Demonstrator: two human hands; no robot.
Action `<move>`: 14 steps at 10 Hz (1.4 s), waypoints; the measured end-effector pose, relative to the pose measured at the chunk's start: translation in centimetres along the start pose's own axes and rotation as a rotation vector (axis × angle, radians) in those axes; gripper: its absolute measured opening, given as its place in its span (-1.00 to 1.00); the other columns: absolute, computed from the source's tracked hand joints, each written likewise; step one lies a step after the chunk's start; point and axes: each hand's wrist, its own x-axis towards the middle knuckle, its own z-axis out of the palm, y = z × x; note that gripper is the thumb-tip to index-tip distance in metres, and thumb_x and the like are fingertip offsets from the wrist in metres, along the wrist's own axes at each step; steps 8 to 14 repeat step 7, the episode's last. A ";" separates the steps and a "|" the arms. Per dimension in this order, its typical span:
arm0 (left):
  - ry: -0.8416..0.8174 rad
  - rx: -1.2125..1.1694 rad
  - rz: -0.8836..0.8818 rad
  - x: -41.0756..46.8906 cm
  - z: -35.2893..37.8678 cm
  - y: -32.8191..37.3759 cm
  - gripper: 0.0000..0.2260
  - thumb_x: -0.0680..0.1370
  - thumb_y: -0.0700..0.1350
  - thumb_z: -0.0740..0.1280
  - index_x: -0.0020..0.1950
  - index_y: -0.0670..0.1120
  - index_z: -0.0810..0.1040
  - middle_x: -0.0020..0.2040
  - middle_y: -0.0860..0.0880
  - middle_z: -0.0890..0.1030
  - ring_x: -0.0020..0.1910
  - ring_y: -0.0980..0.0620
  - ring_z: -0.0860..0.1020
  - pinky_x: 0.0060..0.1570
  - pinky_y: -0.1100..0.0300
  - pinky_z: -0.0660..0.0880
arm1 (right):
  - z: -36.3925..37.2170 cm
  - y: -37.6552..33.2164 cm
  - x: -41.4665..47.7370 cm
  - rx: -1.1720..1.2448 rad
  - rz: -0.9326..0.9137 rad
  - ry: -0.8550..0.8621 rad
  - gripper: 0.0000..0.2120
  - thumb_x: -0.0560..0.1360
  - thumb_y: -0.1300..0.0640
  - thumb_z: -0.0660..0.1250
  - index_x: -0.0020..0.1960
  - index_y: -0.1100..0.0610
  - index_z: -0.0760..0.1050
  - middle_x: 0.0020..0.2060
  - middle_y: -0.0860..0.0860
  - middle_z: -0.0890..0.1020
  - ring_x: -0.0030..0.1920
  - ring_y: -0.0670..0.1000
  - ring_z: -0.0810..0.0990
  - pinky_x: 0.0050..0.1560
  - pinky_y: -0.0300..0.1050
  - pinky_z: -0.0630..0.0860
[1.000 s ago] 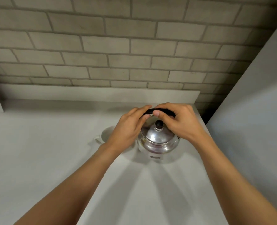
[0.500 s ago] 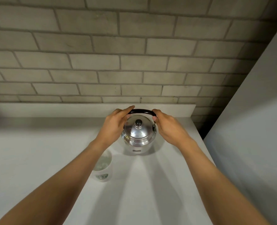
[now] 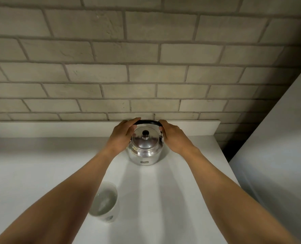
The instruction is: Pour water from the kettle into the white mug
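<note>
A shiny metal kettle (image 3: 145, 152) with a black knob and a black arched handle stands upright on the white counter (image 3: 40, 173), close to the back ledge. My left hand (image 3: 122, 136) holds the left end of the handle and my right hand (image 3: 172, 136) holds the right end. The white mug (image 3: 105, 202) stands nearer to me, left of the kettle, partly hidden under my left forearm. Water shows inside the mug.
A grey brick wall (image 3: 146, 67) rises behind a low white ledge (image 3: 190, 128). A tall white panel (image 3: 278, 138) closes off the right side, with a dark gap beside the counter's right edge.
The kettle has gone back toward the wall and now stands upright. My hands have slid apart to the two ends of the handle. The mug now lies well in front of the kettle.
</note>
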 end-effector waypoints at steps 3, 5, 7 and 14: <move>0.028 0.060 0.017 0.6 0.4 -0.8 -0.69 0.74 -0.17 0.19 0.46 0.01 0.51 0.27 -0.05 0.56 0.18 0.02 0.53 0.19 0.30 0.40 | 1.0 0.4 0.9 0.047 0.000 -0.032 -0.50 0.66 0.26 0.13 0.57 0.01 0.30 0.28 0.14 0.63 0.20 0.21 0.63 0.22 0.08 0.57; 0.063 0.043 -0.007 0.2 0.7 -1.8 -0.69 0.74 -0.14 0.18 0.46 0.06 0.50 0.34 -0.04 0.55 0.31 0.00 0.50 0.24 0.26 0.34 | 2.0 0.7 1.2 0.103 -0.008 -0.026 -0.51 0.68 0.27 0.12 0.58 0.02 0.31 0.15 0.13 0.64 0.11 0.20 0.64 0.19 0.08 0.59; 0.056 0.108 -0.081 0.1 0.2 -0.6 -0.53 0.71 0.04 0.24 0.62 0.11 0.25 0.50 -0.07 0.37 0.43 -0.06 0.41 0.28 0.18 0.29 | 1.6 0.3 0.6 0.114 0.060 0.031 -0.51 0.74 -0.02 0.10 0.65 0.02 0.19 0.40 0.16 0.58 0.37 0.22 0.55 0.35 0.10 0.49; 0.056 0.108 -0.081 0.1 0.2 -0.6 -0.53 0.71 0.04 0.24 0.62 0.11 0.25 0.50 -0.07 0.37 0.43 -0.06 0.41 0.28 0.18 0.29 | 1.6 0.3 0.6 0.114 0.060 0.031 -0.51 0.74 -0.02 0.10 0.65 0.02 0.19 0.40 0.16 0.58 0.37 0.22 0.55 0.35 0.10 0.49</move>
